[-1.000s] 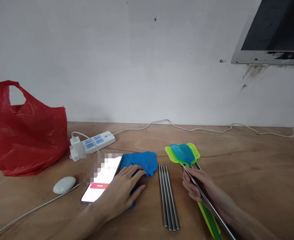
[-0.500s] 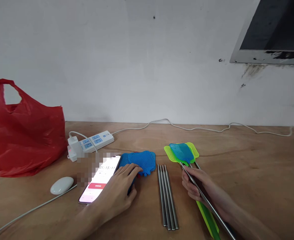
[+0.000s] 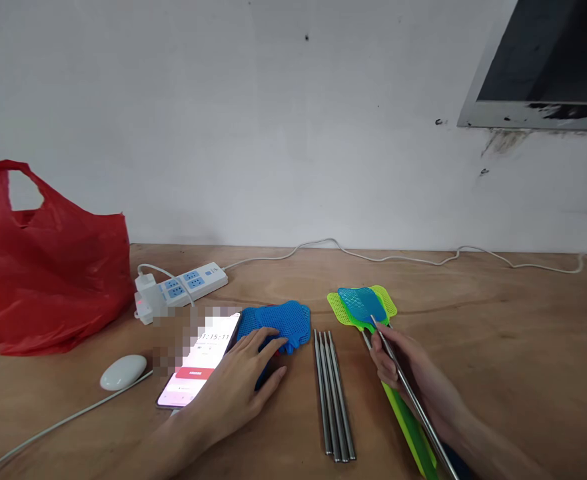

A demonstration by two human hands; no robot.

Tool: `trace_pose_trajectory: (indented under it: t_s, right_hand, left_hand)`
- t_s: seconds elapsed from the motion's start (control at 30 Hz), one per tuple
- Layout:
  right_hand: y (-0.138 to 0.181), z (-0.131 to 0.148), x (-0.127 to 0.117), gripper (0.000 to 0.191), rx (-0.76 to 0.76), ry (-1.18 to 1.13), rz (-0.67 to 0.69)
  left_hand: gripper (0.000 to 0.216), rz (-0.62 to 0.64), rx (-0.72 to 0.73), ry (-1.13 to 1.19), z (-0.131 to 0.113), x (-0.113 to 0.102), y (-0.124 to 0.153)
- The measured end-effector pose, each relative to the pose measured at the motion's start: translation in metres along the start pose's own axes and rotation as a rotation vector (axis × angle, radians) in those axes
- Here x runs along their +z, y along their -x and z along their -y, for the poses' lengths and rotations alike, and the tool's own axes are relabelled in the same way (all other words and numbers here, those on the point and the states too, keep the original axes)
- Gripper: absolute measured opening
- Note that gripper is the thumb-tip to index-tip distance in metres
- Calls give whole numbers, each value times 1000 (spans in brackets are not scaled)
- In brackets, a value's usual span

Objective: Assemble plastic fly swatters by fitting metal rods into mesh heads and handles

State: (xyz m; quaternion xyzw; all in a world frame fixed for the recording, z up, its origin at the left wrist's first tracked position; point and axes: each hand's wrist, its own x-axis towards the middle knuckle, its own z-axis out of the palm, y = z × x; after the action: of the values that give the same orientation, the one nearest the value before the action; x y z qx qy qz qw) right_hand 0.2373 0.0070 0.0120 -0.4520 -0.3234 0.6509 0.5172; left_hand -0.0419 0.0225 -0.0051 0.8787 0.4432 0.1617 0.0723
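Note:
My left hand [image 3: 243, 370] lies over a pile of blue fly swatter heads [image 3: 286, 320], its fingertips touching the mesh and its thumb spread apart. Something red shows between the heads, mostly hidden. On the right, my right hand [image 3: 406, 363] grips a thin metal rod [image 3: 418, 407], tilted with its narrow tip pointing away from me. Beneath that hand lie green fly swatter heads [image 3: 340, 310] with a blue-green one [image 3: 360, 303] on top; green handles [image 3: 410, 433] run toward me. Several more metal rods [image 3: 336, 400] lie side by side between my hands.
A lit phone [image 3: 206, 360] with a timer lies left of my left hand. Farther left are a white mouse-shaped object [image 3: 123, 372], a power strip [image 3: 193, 283] with a charger, and a red plastic bag [image 3: 48, 267]. A white cable [image 3: 388, 257] runs along the wall.
My left thumb has moved outward, away from the fingers. My right hand has shifted slightly right with the rod, whose tip now sits over the swatter heads.

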Motion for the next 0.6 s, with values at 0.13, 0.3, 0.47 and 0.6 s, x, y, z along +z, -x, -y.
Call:
trace_pose_trajectory:
  t_s: [0.13,0.3,0.47,0.6]
  right_hand:
    - [-2,2,-2,45,-118,-9,-147]
    - [-2,0,-3,49,-216,151,-203]
    - [-7,-7,-5,53,-281,448,-109]
    - [-16,-18,-12,50,-341,603,-88]
  left_hand:
    - [38,-16,15,6,1,2,0]
    - [36,-19,25,3,0,2,0]
    - [36,-17,50,-7,-2,1,1]
    - [34,-31,91,-28,-3,0,2]
